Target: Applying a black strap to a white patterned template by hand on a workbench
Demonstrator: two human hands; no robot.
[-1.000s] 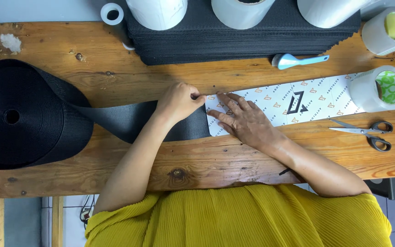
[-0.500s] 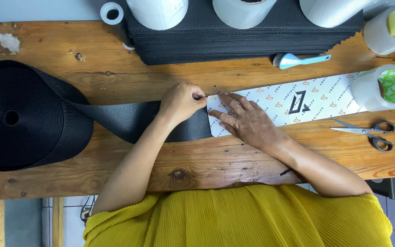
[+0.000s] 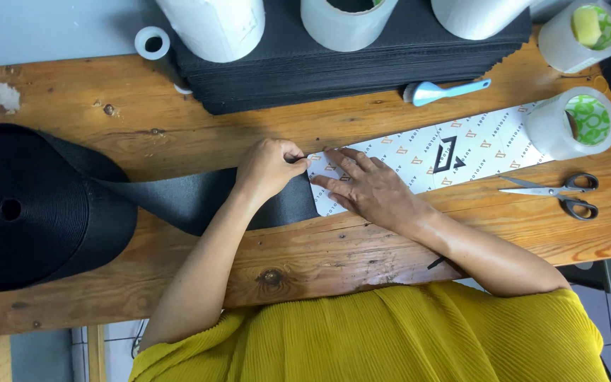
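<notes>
Left hand [image 3: 266,168] pinches the card [image 3: 454,152] end over black webbing [image 3: 185,201]; right hand [image 3: 369,187] presses flat, fingers spread, on card. Scissors [image 3: 556,192] at 3 o'clock on bench [image 3: 362,120].

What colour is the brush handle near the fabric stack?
Light blue brush, clearest in the head view.

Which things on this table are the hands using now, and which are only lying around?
In use:
- left hand pinching the printed white strip at its end
- right hand flat on the strip
- black webbing from the big roll

Lying about:
- scissors
- blue brush
- tape rolls
- black sheet stack
</notes>
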